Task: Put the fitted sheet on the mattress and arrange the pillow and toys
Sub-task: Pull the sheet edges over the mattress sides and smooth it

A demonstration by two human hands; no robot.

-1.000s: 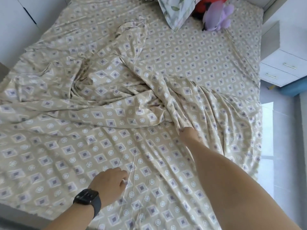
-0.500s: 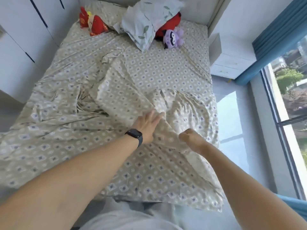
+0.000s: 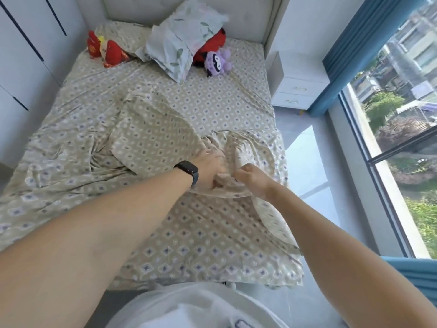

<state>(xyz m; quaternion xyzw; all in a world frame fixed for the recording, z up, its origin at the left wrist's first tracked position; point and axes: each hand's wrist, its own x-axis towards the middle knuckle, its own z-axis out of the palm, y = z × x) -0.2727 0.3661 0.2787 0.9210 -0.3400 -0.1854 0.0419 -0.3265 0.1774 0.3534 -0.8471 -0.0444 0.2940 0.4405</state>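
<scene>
A beige diamond-patterned fitted sheet [image 3: 212, 107] lies rumpled over the whole mattress, with a big fold turned back across the middle. My left hand [image 3: 210, 171], with a black watch on the wrist, and my right hand [image 3: 250, 181] both grip a bunched fold of the sheet near the bed's right side, a little above the surface. At the head of the bed a leaf-print pillow [image 3: 182, 46] leans over a red plush [image 3: 210, 47]. A purple plush toy [image 3: 217, 61] sits beside it, and a red plush toy [image 3: 106, 49] lies at the far left.
White wardrobe doors [image 3: 21, 55] run along the left side of the bed. A white nightstand [image 3: 295, 88] stands at the right of the headboard [image 3: 146, 8]. Blue curtains [image 3: 354, 48] and a floor-to-ceiling window [image 3: 402, 138] border the narrow tiled floor [image 3: 314, 166] on the right.
The view pulled back and up from the bed. My left hand left the flat sheet at the near side and joined my right hand on the bunched fold, which is now raised.
</scene>
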